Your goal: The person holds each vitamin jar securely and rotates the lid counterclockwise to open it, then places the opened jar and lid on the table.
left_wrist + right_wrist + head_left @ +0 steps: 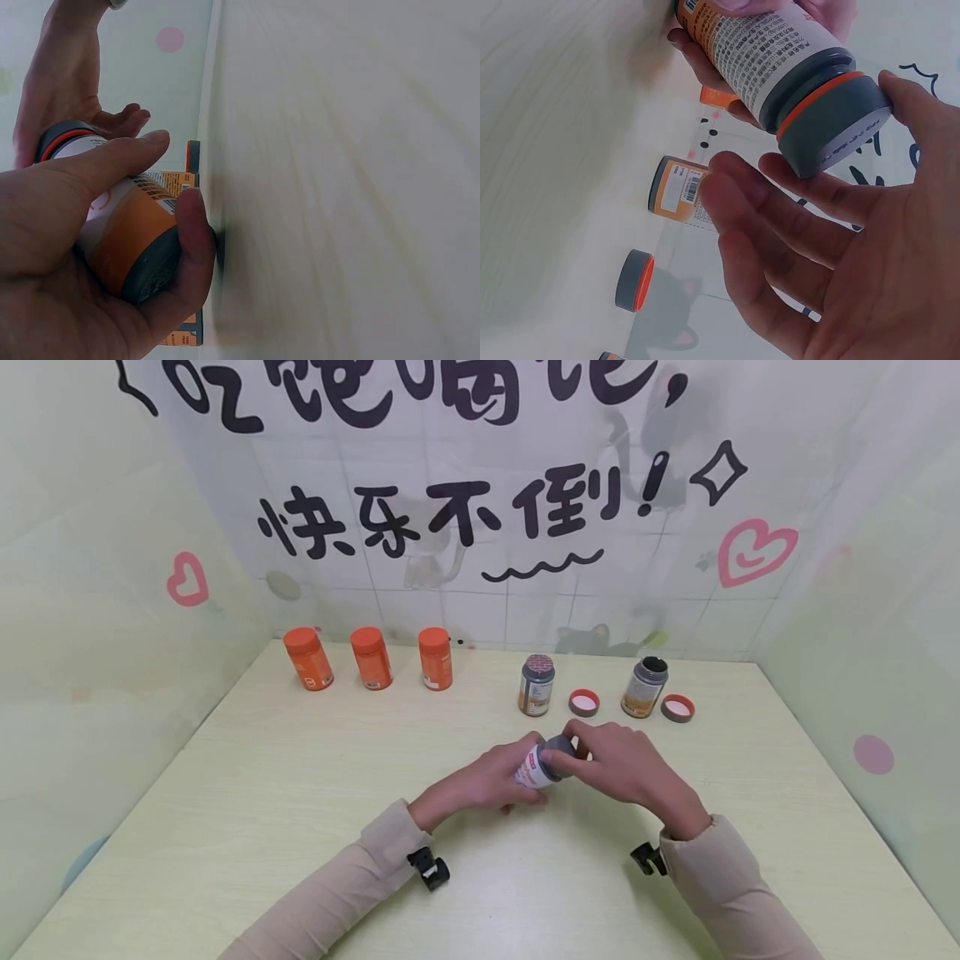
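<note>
My left hand (504, 777) grips a pill bottle (531, 771) with a white and orange label, its fingers wrapped round the body. The bottle lies tilted, its base toward the left palm and its dark grey cap (832, 124) toward my right hand (622, 762). Thumb and index finger of that right hand pinch the cap at its edges, while the other fingers curve loosely below it. A thin orange ring shows along the cap's lower rim in the right wrist view. The cap sits on the neck, slightly skewed to it.
Behind the hands stand a capless bottle with a patterned seal (538, 665) and another with a dark open mouth (654, 666). Beside them lie two upturned caps, one left (583, 702) and one right (678, 708). Three orange bottles, including the leftmost (308, 658), line the back left.
</note>
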The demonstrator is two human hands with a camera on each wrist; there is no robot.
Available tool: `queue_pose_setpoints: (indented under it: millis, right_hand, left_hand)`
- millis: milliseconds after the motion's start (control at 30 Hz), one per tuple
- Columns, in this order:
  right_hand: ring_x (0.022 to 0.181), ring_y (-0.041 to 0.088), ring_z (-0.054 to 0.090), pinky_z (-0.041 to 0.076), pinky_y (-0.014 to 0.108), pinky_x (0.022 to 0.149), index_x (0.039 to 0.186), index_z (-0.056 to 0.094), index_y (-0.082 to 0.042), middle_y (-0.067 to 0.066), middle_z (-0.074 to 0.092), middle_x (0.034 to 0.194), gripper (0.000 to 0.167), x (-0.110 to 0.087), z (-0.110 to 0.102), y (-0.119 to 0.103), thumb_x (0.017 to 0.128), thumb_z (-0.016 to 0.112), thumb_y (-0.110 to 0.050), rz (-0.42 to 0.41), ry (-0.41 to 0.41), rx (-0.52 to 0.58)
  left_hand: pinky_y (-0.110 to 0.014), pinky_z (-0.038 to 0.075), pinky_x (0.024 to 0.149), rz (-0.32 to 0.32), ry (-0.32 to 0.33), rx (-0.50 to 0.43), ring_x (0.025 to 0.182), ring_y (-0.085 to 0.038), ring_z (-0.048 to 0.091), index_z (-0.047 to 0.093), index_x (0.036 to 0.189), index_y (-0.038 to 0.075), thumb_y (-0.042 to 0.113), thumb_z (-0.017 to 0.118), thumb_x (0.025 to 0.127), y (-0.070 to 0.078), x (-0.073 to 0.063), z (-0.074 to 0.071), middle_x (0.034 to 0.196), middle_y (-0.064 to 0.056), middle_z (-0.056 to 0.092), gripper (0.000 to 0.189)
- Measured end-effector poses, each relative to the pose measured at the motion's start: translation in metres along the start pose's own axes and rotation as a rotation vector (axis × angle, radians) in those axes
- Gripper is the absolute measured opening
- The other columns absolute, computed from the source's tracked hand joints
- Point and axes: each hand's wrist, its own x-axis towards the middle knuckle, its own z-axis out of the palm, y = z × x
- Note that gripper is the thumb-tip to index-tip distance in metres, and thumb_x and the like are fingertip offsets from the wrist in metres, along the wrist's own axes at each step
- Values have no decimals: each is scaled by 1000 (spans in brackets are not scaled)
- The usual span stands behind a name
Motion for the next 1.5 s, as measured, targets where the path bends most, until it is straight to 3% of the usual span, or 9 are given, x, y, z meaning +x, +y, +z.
queue_pose_setpoints:
  millis: [133, 500, 700, 1100, 1300, 1500]
  right_hand:
    - [65, 12, 54, 44, 29, 57, 104, 64, -23, -8, 63, 79, 41, 0, -1, -1, 96, 59, -64, -5, -18, 13]
    - [72, 10, 60, 50, 28, 63, 125, 62, -21, -7, 69, 91, 42, -1, -4, -1, 95, 69, -50, -51, -46, 62]
    - [79, 10, 62, 52, 26, 65, 129, 60, -22, -4, 71, 103, 43, -3, -6, 0, 92, 74, -38, -113, -33, 73]
    - [84, 9, 64, 54, 25, 71, 129, 60, -18, -6, 70, 108, 50, -9, -21, 3, 85, 84, -23, -226, 22, 35]
    - [84, 10, 68, 56, 25, 68, 129, 59, -12, -1, 69, 103, 50, -14, -39, 16, 86, 83, -19, -217, 49, 50]
    - [83, 10, 68, 57, 26, 68, 129, 58, -14, -2, 66, 100, 50, -23, -57, 32, 85, 83, -17, -144, 95, 92]
  left_hand:
    - [-26, 54, 50, 5, -3, 1, 89, -15, 64, 45, 129, 21, 14, 79, 91, 1, 0, -1, 114, -3, 62, 51]
    - [-27, 55, 50, -8, -5, -8, 86, -16, 64, 45, 130, 20, 14, 80, 91, 1, 0, -1, 113, -3, 61, 52]
    - [-27, 55, 50, -15, 1, -9, 82, -16, 64, 45, 130, 20, 14, 80, 90, 1, 0, -1, 112, -3, 62, 54]
    - [-31, 57, 50, -8, 5, -28, 81, -18, 65, 45, 130, 19, 13, 81, 89, -1, 2, -2, 111, -8, 62, 55]
    - [-33, 59, 51, -20, 13, -47, 80, -18, 66, 45, 131, 19, 15, 82, 89, -1, 2, -2, 110, -8, 63, 56]
    - [-33, 59, 53, -34, 23, -96, 73, -17, 66, 45, 129, 19, 19, 83, 89, 3, 2, 1, 107, -5, 64, 55]
